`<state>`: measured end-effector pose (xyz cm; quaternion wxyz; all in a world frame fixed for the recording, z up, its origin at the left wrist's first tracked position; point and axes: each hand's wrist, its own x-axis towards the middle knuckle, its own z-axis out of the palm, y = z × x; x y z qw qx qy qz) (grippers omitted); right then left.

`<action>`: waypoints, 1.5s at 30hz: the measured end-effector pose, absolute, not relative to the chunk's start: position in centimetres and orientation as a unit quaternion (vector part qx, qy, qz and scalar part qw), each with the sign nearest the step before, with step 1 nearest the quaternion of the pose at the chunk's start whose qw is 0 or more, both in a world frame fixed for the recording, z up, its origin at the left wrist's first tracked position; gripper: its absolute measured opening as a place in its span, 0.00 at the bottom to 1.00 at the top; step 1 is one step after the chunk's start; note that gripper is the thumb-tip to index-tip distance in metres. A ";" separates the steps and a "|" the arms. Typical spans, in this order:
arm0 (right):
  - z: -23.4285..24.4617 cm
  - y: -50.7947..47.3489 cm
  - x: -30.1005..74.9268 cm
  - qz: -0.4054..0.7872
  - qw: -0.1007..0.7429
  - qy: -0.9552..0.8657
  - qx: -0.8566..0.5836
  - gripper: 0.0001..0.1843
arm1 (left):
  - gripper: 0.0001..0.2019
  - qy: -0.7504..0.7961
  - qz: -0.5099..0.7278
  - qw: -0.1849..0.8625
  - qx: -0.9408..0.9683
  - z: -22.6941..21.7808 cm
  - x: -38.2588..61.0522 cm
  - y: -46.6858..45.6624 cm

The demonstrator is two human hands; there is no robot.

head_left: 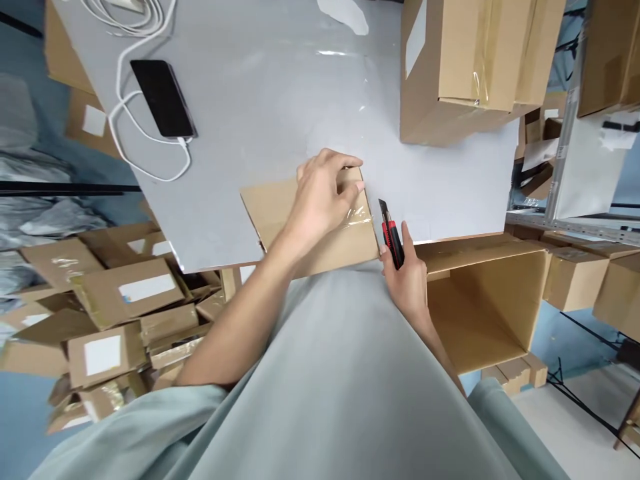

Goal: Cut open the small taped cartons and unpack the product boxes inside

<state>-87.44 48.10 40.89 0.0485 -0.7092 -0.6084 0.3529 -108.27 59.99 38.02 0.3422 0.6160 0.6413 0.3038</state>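
Holding a box cutter (393, 239) beside a taped carton (345, 248)

The right grip (406, 275) clasps the red-and-black box cutter, blade out, near the taped carton's right edge. The taped carton lies at the near edge of the desk (260, 120). The left grip (323, 193) rests on it, fingers bent; whether it grasps or only presses, I cannot tell.

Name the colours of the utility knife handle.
The utility knife handle is red and black; the head view shows it best.
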 end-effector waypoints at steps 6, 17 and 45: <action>43.3 49.0 -87.7 0.336 0.045 -0.660 -0.670 0.33 | 0.11 0.637 0.300 0.353 0.616 38.5 -108.4 59.8; 44.8 49.6 -89.6 0.326 -0.050 -0.678 -0.657 0.33 | 0.11 0.635 0.321 0.359 0.604 37.8 -108.3 59.7; 49.4 50.7 -92.1 0.282 -0.263 -0.672 -0.632 0.45 | 0.13 0.657 0.239 0.342 0.628 39.7 -107.9 59.4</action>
